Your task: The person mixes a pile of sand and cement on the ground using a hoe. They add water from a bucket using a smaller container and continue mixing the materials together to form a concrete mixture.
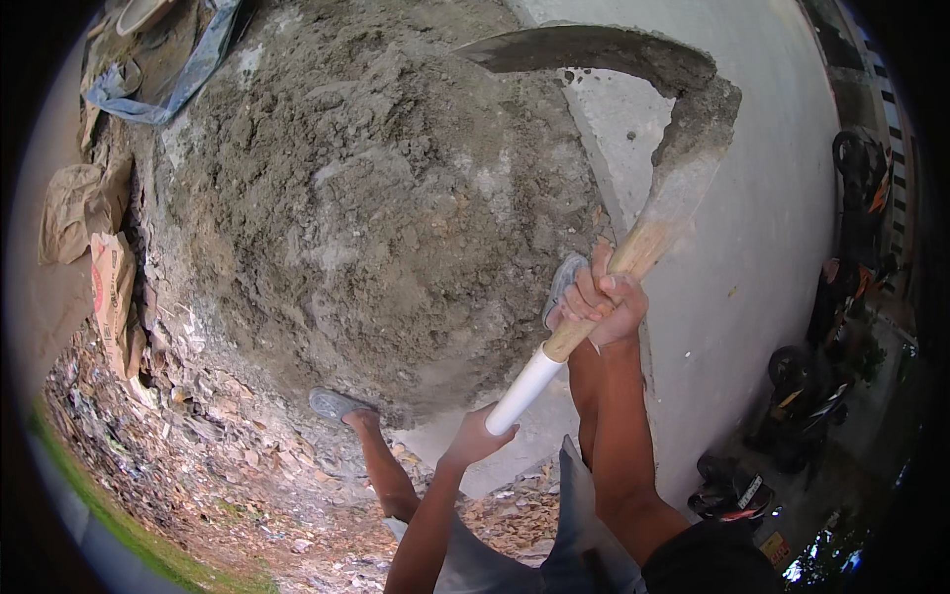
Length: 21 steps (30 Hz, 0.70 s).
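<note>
A hoe (648, 243) slants up and to the right across the view, its dirty metal blade (604, 48) raised at the far side. The shaft is wood, with a white sleeve (524, 388) at its near end. My left hand (479, 436) is closed around the end of that sleeve. Farther up, my right hand (606, 302) wraps the bare wood. Behind the hoe spreads a broad mound of grey, damp-looking mortar mix (376, 218). Grey stuff clings to the blade and its neck.
My feet, in grey-smeared shoes (339, 403), stand at the mound's near edge. Torn paper sacks (114, 297) and a blue plastic sheet (193, 84) lie left. A smooth grey concrete surface (747, 297) runs along the right, with parked motorcycles (797, 406) beyond. Rubble (218, 465) covers the near-left ground.
</note>
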Each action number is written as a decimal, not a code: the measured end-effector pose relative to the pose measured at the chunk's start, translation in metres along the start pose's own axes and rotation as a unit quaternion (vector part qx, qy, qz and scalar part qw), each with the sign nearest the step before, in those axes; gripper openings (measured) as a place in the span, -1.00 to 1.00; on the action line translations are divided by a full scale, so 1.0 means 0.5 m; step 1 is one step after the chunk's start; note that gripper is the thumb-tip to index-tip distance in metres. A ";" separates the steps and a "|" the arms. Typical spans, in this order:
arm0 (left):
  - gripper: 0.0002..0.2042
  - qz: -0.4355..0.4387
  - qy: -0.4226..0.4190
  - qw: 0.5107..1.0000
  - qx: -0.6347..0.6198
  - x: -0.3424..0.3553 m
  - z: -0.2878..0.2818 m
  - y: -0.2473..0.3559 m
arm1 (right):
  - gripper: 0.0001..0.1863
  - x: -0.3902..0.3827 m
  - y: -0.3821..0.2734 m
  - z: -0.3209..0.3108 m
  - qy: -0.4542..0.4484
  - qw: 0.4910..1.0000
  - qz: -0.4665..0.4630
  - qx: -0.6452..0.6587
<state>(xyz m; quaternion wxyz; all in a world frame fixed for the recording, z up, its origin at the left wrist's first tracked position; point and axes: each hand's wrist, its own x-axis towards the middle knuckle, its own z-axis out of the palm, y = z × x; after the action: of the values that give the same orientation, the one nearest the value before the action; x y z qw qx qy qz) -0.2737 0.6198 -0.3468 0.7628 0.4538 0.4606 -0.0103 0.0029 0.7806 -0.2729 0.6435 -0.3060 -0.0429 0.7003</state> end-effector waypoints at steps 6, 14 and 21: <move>-0.69 -0.140 -0.117 0.983 -0.023 0.179 0.058 0.103 | -0.80 0.075 -0.121 -0.233 -0.084 0.978 -0.033 0.188; -0.67 -0.196 0.174 0.908 0.327 0.252 0.191 0.071 | -0.75 0.036 0.047 -0.444 0.403 0.908 0.113 0.006; -0.62 -0.189 0.137 0.913 0.333 0.259 0.175 0.139 | -0.75 0.028 0.019 -0.436 0.451 0.889 0.079 -0.013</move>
<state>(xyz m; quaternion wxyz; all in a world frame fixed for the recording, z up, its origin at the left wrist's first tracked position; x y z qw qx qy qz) -0.1085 0.6515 -0.3770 0.4803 0.5828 0.6080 -0.2450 0.1000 0.7192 -0.4587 0.5323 -0.5997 0.2673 0.5344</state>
